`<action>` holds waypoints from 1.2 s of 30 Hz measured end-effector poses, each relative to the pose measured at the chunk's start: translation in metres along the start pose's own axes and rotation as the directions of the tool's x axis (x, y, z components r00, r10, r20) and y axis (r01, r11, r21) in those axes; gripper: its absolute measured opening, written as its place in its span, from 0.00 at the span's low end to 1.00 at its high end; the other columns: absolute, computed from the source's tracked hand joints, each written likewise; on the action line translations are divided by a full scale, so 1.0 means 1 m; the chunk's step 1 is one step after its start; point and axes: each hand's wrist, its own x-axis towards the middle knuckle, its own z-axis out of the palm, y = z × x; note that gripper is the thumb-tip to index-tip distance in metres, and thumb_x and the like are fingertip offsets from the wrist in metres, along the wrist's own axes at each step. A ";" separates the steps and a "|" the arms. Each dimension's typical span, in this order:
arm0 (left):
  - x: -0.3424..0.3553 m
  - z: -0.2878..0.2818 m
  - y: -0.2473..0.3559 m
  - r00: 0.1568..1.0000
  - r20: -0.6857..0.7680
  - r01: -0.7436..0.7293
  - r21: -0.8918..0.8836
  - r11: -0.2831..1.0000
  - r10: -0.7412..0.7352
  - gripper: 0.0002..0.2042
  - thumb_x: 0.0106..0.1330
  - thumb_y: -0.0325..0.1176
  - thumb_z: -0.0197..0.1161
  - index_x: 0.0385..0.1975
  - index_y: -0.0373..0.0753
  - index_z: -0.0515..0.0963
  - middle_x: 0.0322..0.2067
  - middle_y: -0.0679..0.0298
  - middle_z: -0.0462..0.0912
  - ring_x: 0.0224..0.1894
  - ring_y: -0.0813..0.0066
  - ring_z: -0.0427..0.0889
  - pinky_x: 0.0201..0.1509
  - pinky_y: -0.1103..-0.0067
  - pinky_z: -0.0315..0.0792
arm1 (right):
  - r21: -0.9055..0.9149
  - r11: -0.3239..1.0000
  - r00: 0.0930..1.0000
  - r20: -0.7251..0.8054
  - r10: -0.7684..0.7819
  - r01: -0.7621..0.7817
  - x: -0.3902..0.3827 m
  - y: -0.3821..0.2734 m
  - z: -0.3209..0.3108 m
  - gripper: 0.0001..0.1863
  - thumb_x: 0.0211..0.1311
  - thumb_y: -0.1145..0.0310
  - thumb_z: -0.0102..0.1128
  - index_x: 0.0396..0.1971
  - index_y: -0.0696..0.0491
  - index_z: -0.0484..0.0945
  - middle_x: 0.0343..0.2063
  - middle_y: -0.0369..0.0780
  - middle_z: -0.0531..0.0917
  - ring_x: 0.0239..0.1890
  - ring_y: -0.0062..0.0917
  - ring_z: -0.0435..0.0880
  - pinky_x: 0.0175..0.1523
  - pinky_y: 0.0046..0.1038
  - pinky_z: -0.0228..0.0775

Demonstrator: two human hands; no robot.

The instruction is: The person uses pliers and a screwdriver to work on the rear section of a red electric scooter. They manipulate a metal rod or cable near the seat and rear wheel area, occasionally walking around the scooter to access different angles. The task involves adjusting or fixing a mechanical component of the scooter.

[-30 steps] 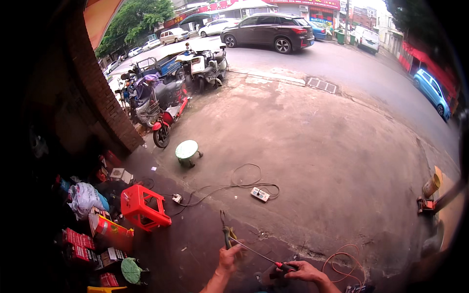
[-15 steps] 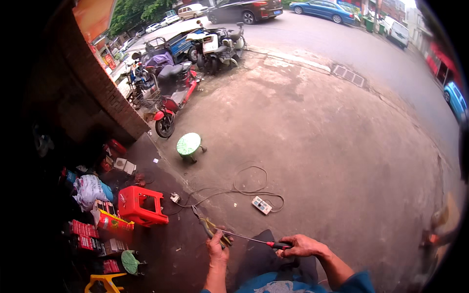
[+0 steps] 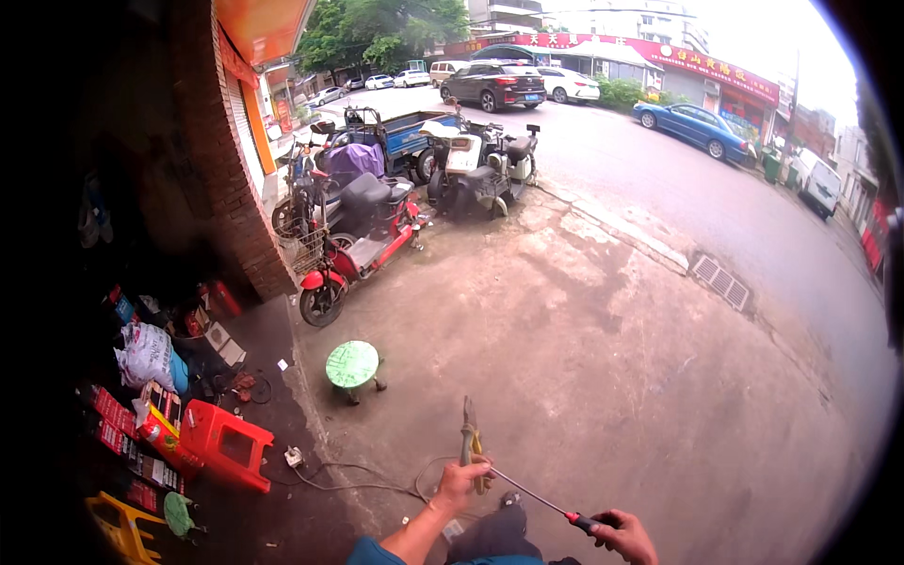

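Observation:
My left hand (image 3: 456,483) is closed round a pair of pliers (image 3: 466,441) with yellowish handles, its jaws pointing away from me. In my right hand (image 3: 625,539), lower and to the right, is a long screwdriver (image 3: 582,520) with a red and black handle. Its thin shaft slants up to the left, and its far end meets my left fingers near the pliers' handles. Whether the tip touches the pliers I cannot tell. Below the hands are my dark trouser leg (image 3: 496,537) and a shoe (image 3: 510,498).
A cable (image 3: 363,486) runs over the ground left of my hands to a plug (image 3: 293,457). A red plastic stool (image 3: 226,443), boxes and bags stand at the left, a green-topped stool (image 3: 353,364) ahead. Parked scooters (image 3: 363,235) and a drain grate (image 3: 721,282) lie farther off.
The view has tilted up, showing more street. The pliers have swung from pointing far left to nearly straight ahead. Both hands still hold their tools.

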 end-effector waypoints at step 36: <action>0.811 0.020 0.429 0.680 -0.668 -0.416 -0.013 0.909 0.301 0.04 0.54 0.23 0.65 0.28 0.33 0.79 0.36 0.58 0.81 0.31 0.70 0.82 0.30 0.76 0.77 | 0.032 0.996 0.918 0.385 -0.090 0.084 1.093 -0.636 -0.060 0.19 0.64 0.54 0.58 0.38 0.57 0.74 0.21 0.39 0.78 0.20 0.23 0.76 0.25 0.25 0.68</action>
